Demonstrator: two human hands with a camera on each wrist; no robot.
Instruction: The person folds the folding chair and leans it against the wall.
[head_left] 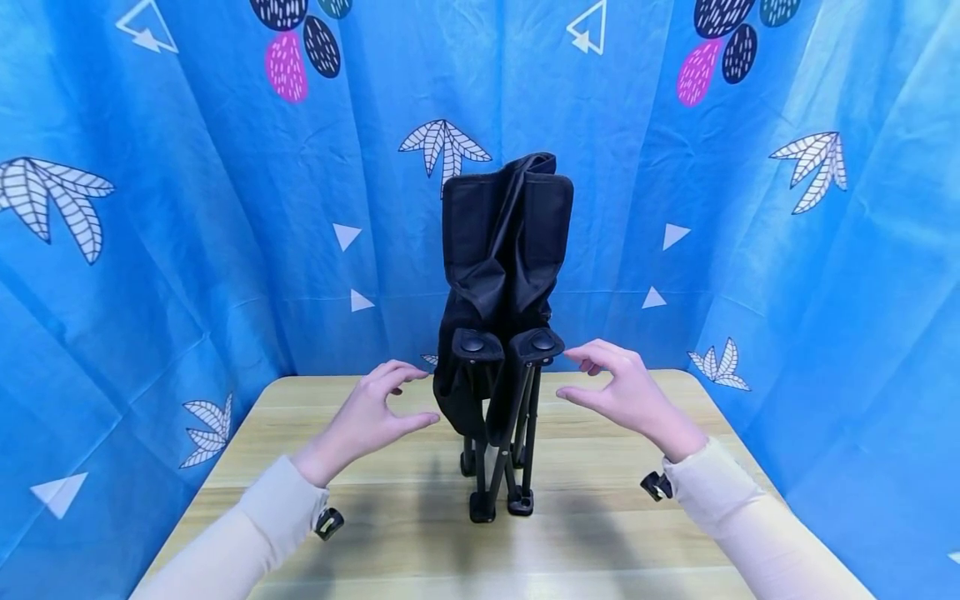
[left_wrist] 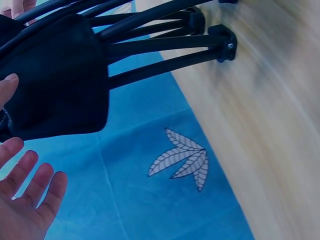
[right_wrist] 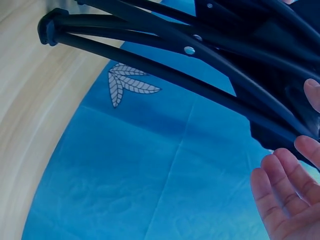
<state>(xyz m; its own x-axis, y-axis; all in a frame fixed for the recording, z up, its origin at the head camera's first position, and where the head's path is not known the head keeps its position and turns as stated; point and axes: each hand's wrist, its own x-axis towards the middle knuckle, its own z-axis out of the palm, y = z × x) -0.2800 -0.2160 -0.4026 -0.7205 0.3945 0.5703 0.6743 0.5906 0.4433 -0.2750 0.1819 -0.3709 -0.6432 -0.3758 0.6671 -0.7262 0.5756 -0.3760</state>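
A black folding chair (head_left: 480, 292) stands upright and folded on the table, its fabric bunched above thin dark legs with plastic feet. To its left, my left hand (head_left: 378, 412) is held with thumb and fingers spread apart, the tips close to the fabric. On the other side my right hand (head_left: 622, 387) has a similar spread, its fingertips near the front corner of the fabric. Neither hand grips the chair. Both wrist views show loosely bent fingers beside the chair's fabric and legs; whether any fingertip touches it I cannot tell.
The chair's feet rest on a light wooden table (head_left: 360, 533). Blue patterned curtains (head_left: 187, 208) hang behind the table and along both sides. Each sleeve has a small black device at the wrist.
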